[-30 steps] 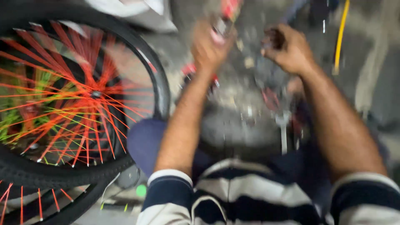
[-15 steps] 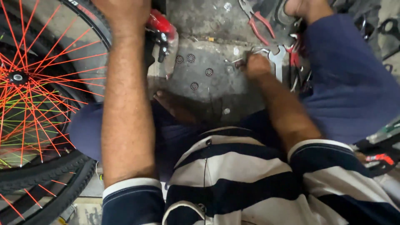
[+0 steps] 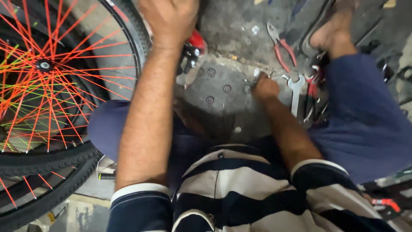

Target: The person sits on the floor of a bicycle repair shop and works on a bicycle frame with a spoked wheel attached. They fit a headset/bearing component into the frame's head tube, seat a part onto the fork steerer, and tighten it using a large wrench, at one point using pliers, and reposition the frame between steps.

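Left hand (image 3: 169, 19) raised at far edge, closed over red-and-black bicycle part (image 3: 194, 48) beside wheel (image 3: 56, 77). Right hand (image 3: 265, 88) lowered to floor, fingers pinched on small metal piece, kind not discernible. Spanner (image 3: 295, 92) and red-handled pliers (image 3: 281, 45) left lying at right, untouched. Work judged mid-way, nothing fitted yet.

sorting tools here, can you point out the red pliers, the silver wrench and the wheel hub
red pliers (image 3: 286, 50), head view, on a red handle
silver wrench (image 3: 295, 92), head view, on its shaft
wheel hub (image 3: 44, 65), head view, on its centre
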Tool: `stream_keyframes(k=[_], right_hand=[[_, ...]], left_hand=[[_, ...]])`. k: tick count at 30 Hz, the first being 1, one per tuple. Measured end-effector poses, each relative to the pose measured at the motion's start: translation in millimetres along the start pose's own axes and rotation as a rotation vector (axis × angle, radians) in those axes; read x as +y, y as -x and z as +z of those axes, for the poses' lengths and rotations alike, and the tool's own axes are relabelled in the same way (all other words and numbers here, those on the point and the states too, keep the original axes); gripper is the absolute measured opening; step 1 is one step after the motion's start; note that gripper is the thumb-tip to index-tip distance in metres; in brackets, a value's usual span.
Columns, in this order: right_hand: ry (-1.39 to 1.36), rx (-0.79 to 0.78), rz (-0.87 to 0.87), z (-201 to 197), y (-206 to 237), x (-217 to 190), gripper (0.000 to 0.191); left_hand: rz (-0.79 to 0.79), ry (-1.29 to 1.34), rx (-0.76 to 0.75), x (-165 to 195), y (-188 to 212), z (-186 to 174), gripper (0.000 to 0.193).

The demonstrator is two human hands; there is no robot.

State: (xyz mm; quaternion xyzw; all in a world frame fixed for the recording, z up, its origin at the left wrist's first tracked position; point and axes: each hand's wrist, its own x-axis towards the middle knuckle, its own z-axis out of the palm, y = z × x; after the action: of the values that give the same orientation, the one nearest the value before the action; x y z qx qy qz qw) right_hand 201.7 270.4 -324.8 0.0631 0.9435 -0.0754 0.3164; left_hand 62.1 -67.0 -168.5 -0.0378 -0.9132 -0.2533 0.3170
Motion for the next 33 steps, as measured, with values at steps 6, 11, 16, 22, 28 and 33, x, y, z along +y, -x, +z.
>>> stream_keyframes(k=[6, 11, 16, 22, 28, 33], right_hand=[[-0.644, -0.032, -0.075, -78.3, 9.4, -45.1, 0.050], [-1.396, -0.125, -0.546, -233.0, 31.5, -95.5, 0.021], [-0.794, 0.165, -0.901, -381.1, 75.8, -166.7, 0.025], [-0.372, 0.221, -1.094, -435.0, 113.7, -236.4, 0.028], [-0.052, 0.258, -1.172, -451.0, 129.2, -256.2, 0.048], [0.121, 0.301, -1.377, -459.2, 129.2, -265.9, 0.046]], left_hand=[[-0.141, 0.395, 0.163, 54.6, -52.6, -38.4, 0.053], [-0.142, 0.451, 0.175, 75.9, -83.4, -72.0, 0.045], [-0.116, 0.500, 0.206, 79.0, -91.9, -89.1, 0.043], [-0.126, 0.512, 0.246, 77.1, -90.8, -86.9, 0.046], [-0.105, 0.520, 0.251, 72.2, -87.5, -81.7, 0.053], [-0.092, 0.484, 0.253, 70.2, -86.9, -78.9, 0.061]])
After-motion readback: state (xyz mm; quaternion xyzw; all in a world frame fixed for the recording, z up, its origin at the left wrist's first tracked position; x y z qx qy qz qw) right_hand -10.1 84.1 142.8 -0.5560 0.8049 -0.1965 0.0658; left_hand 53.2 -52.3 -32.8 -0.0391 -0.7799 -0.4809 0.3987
